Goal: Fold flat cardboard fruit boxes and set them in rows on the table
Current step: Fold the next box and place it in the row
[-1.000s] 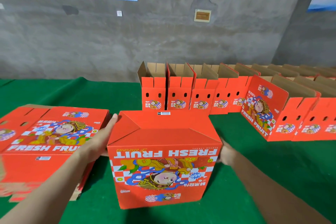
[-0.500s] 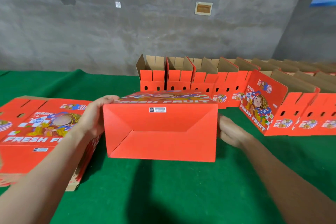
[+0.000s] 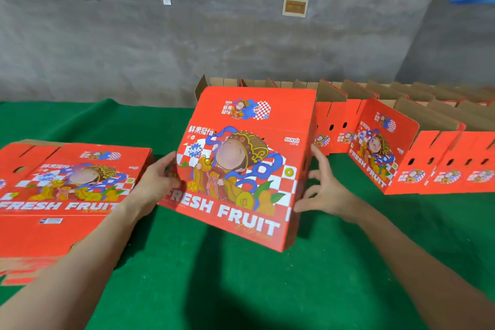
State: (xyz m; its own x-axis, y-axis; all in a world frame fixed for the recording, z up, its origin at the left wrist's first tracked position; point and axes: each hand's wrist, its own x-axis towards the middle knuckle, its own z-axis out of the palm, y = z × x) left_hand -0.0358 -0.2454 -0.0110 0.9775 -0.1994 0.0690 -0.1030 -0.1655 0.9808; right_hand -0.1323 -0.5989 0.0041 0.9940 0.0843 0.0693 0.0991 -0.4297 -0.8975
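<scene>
Head view: I have the box up between both hands over the green table, tilted, its printed "FRESH FRUIT" face turned toward me and its lower right corner lowest, at or just above the cloth. My left hand is at the box's left edge, fingers bent round that edge and covering the start of the lettering, thumb lying along the edge above them. My right hand is at the box's right edge, fingers spread apart, tips touching or just beside the side wall; I cannot tell which. Left of my left fingers lies the stack of flat boxes. Beyond my right fingers stands the row of folded boxes, tops open
</scene>
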